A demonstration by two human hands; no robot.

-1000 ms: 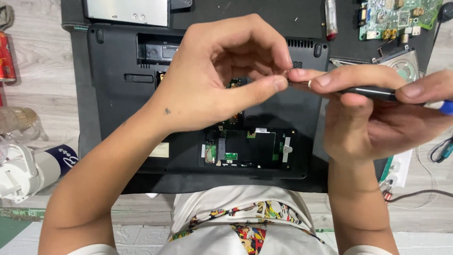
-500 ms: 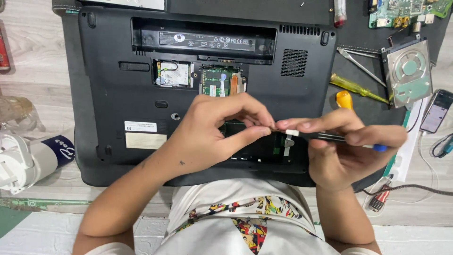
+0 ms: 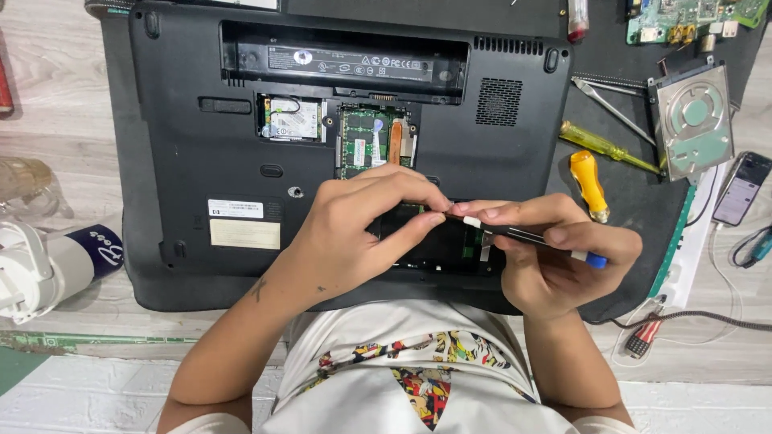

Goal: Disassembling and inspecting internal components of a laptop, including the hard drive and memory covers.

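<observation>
A black laptop (image 3: 201,120) lies upside down in front of me, with several bottom bays uncovered and green circuit boards showing. My right hand (image 3: 555,257) grips a slim black screwdriver (image 3: 531,235) with a blue end, held level over the lower open bay. My left hand (image 3: 362,233) pinches at the screwdriver's tip with thumb and fingers; whatever is between them is too small to see. Both hands meet just above the open bay (image 3: 438,245).
A yellow screwdriver (image 3: 607,147) and an orange-handled one (image 3: 589,183) lie right of the laptop. A hard drive (image 3: 693,120), a green circuit board (image 3: 683,20), a phone (image 3: 741,189) and cables sit at the right. A white bottle (image 3: 48,269) lies at the left.
The view has pulled back from the hands, so more of the laptop shows. Both hands have dropped lower over the open bay, still meeting at the screwdriver tip.
</observation>
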